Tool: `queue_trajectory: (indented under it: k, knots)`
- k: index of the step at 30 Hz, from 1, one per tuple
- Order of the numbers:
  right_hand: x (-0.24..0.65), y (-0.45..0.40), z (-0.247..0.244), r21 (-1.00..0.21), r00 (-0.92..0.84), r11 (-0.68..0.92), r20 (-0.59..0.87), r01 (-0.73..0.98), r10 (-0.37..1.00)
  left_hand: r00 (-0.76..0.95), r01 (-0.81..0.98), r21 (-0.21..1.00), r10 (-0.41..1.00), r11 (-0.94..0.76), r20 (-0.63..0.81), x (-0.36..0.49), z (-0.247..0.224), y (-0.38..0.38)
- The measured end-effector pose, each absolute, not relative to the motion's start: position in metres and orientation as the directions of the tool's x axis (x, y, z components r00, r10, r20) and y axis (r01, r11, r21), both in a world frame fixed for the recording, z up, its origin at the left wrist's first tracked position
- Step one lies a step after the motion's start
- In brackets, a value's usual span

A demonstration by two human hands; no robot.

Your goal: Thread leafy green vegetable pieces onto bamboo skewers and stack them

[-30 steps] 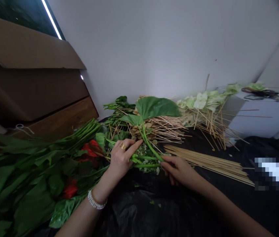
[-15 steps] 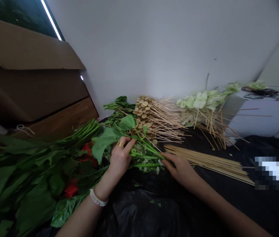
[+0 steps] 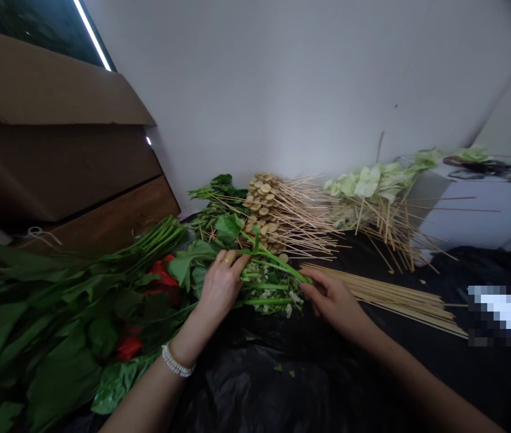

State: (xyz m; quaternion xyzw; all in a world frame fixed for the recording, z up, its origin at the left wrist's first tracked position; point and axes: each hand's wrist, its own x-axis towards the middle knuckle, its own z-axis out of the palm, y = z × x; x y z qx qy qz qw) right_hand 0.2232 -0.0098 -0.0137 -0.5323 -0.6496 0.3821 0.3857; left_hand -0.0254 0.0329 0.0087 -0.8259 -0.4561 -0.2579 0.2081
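A small bunch of leafy green stems (image 3: 277,260) stretches between my two hands, its broad leaves (image 3: 229,228) at the left end. My left hand (image 3: 222,281), with rings and a beaded bracelet, is closed around the leafy part. At the other end, my right hand (image 3: 330,300) pinches the stem tips between thumb and fingers. Below the bunch lie more cut green stems (image 3: 268,300) and pale chopped scraps. A row of bare bamboo skewers (image 3: 395,297) sits just right of my right hand.
Skewered round slices (image 3: 262,201) are piled against the wall. Skewered cabbage leaves (image 3: 368,183) lie behind right. A heap of large leafy greens (image 3: 65,325) with red pieces (image 3: 162,276) fills the left. A cardboard box (image 3: 61,162) stands behind it. Black plastic (image 3: 255,385) covers the front.
My right hand has shifted slightly right along with the stem ends. The leaves in my left hand have turned and bunched closer. The surrounding piles look the same.
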Motion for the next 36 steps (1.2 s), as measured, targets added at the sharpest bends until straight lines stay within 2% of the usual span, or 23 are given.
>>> queue_trajectory:
  k: [9,11,15,19,21,23,25,27,30,32,36]
  knots:
    - [0.224,-0.008,-0.017,-0.941,-0.154,0.121,0.075,0.315,0.985,0.420,0.884,-0.096,0.687,-0.457,0.593,-0.025,0.008,0.035]
    - [0.222,-0.008,-0.016,-0.957,-0.159,0.098,0.056,0.272,0.986,0.394,0.887,-0.054,0.688,-0.459,0.610,-0.025,0.008,0.037]
    - [0.214,-0.011,-0.013,-0.990,-0.214,-0.032,-0.061,0.137,0.975,0.240,0.841,0.201,0.679,-0.502,0.694,-0.023,0.008,0.040]
    - [0.213,-0.012,-0.011,-0.993,-0.260,-0.114,-0.116,0.023,0.959,0.028,0.757,0.464,0.732,-0.460,0.681,-0.024,0.012,0.042]
    - [0.216,-0.010,-0.011,-0.991,-0.258,-0.136,-0.128,-0.015,0.958,-0.115,0.720,0.563,0.732,-0.404,0.672,-0.032,0.016,0.044]
    - [0.220,-0.007,-0.009,-0.989,-0.235,-0.143,-0.129,-0.044,0.963,-0.231,0.712,0.601,0.686,-0.364,0.690,-0.040,0.020,0.046]
    - [0.223,-0.006,-0.009,-0.987,-0.233,-0.146,-0.128,-0.063,0.964,-0.193,0.777,0.511,0.633,-0.368,0.750,-0.045,0.023,0.045]
    - [0.223,-0.006,-0.009,-0.983,-0.257,-0.159,-0.132,-0.087,0.957,-0.044,0.869,0.323,0.592,-0.375,0.805,-0.043,0.023,0.041]
    - [0.218,-0.008,-0.010,-0.973,-0.305,-0.191,-0.145,-0.126,0.941,0.175,0.917,0.075,0.563,-0.393,0.808,-0.033,0.019,0.032]
    - [0.215,-0.010,-0.011,-0.970,-0.310,-0.202,-0.152,-0.134,0.939,0.280,0.892,0.007,0.565,-0.452,0.776,-0.026,0.015,0.028]
    - [0.210,-0.013,-0.011,-0.979,-0.305,-0.165,-0.123,-0.116,0.944,0.402,0.818,-0.004,0.568,-0.575,0.719,-0.018,0.009,0.023]
